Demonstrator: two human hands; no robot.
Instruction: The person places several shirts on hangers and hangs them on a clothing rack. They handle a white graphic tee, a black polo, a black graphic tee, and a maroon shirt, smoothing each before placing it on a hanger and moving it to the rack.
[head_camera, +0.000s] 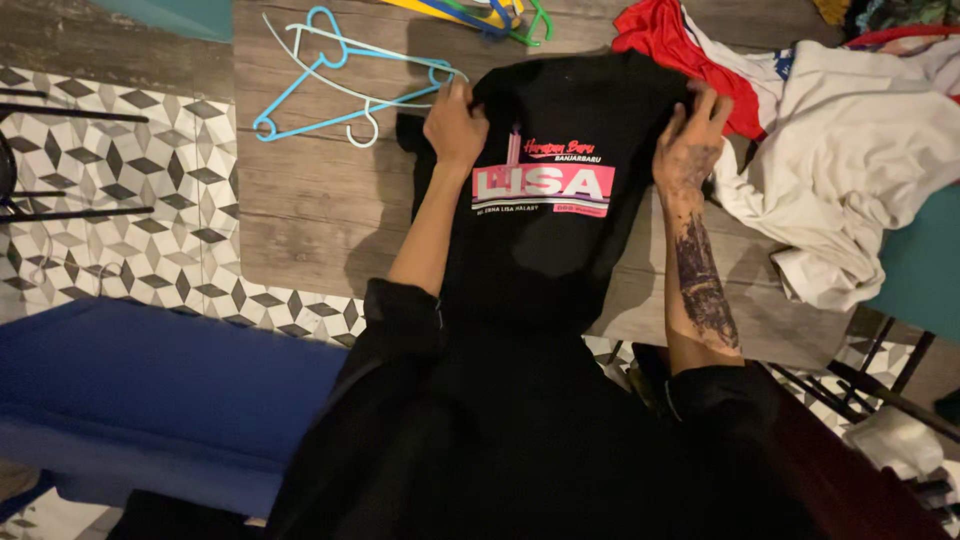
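Black T-shirt (545, 240), wooden table (310, 200), patterned floor tiles (120, 180)

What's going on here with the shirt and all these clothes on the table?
A person has a black T-shirt with a pink and white print spread on a wooden table. The left hand presses one upper edge and the right hand grips the other, fingers curled on the fabric. Light blue and white hangers lie to the left; a white garment and a red one are piled to the right.
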